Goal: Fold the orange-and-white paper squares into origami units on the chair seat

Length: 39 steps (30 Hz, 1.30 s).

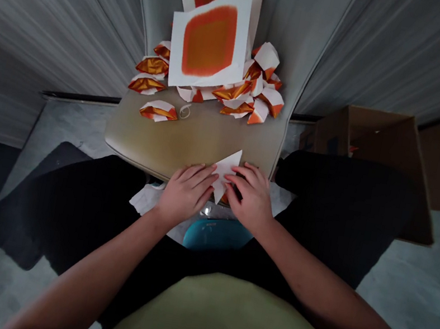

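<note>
A white sheet of paper (225, 170), folded to a pointed shape, lies at the front edge of the chair seat between my hands. A bit of orange shows at its lower right edge. My left hand (186, 191) grips its left side, fingers close together over the edge and the thumb lower down. On the right side, my right hand (252, 195) holds it between bent fingers and thumb. The undersides of the fingers are hidden.
On the padded chair seat (189, 145) lie several folded orange-and-white paper pieces (159, 110), a small white loop (185, 111) and flat sheets with orange squares (208, 40). An open cardboard box (375, 129) stands right; a blue stool (216, 235) shows below my hands.
</note>
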Motion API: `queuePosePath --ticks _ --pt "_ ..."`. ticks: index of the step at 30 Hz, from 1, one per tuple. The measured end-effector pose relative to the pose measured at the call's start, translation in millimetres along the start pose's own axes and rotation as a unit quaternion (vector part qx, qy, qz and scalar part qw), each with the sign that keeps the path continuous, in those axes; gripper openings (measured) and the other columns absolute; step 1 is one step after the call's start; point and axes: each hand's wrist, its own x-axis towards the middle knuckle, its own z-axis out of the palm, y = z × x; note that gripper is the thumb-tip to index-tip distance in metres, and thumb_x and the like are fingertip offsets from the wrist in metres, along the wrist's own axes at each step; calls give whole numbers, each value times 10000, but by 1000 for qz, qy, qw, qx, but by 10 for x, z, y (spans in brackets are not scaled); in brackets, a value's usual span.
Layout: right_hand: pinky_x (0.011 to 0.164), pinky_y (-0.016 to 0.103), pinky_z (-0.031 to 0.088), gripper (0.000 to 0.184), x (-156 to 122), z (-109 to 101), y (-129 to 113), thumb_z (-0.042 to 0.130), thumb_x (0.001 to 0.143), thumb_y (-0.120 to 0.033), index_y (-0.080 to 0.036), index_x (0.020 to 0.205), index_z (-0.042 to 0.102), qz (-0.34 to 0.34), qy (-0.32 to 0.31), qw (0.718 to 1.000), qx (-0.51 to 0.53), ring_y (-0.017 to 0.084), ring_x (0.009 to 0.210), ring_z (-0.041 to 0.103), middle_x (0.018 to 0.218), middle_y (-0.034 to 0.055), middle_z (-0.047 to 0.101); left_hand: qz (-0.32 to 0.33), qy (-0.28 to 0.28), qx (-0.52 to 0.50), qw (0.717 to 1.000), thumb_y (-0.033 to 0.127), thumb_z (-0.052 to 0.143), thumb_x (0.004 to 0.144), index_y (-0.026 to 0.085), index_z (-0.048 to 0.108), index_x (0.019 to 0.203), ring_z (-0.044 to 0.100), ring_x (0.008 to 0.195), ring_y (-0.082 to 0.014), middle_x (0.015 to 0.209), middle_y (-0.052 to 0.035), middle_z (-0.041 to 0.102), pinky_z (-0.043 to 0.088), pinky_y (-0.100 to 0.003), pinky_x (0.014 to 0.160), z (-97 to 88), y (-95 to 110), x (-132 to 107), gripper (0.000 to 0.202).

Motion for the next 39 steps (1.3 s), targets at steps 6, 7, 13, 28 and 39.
queuePosePath --ticks 6,7,13,28,39 --pt "1159 605 388 339 -177 -28 6 549 1006 -321 -270 1305 700 3 -46 998 -37 348 1407 505 1443 65 657 -7 -39 23 999 272 481 1042 271 584 1445 537 1415 -249 1525 -41 584 354 -483 1223 128 -64 -148 416" --pt "1164 615 379 354 -196 -26 11 543 1009 -328 -268 1327 688 -1 -51 998 -41 354 1420 494 1462 69 643 -5 -41 24 999 278 487 1040 273 577 1451 528 1423 -247 1532 -37 578 341 -481 1232 139 -74 -160 421" --pt "1181 612 368 382 -230 -8 53 524 1019 -335 -276 1373 654 -11 -53 998 -45 344 1440 484 1483 67 629 4 -45 22 999 344 500 1038 261 547 1479 511 1440 -263 1558 -49 550 309 -487 1246 153 -107 -181 451" --pt "1170 603 382 303 -180 -15 65 531 1016 -323 -231 1253 697 -6 -37 999 -26 336 1402 527 1410 85 680 40 -8 45 998 478 578 990 197 538 1476 495 1437 -322 1567 -92 537 292 -520 1230 173 -82 -202 563" --pt "1105 587 487 441 -545 -282 -58 604 924 -250 -219 1364 596 -24 -45 997 54 349 1389 533 1391 132 658 108 100 58 987 198 626 968 199 731 1084 691 1083 -228 1107 -59 777 517 -380 962 14 32 -365 156"
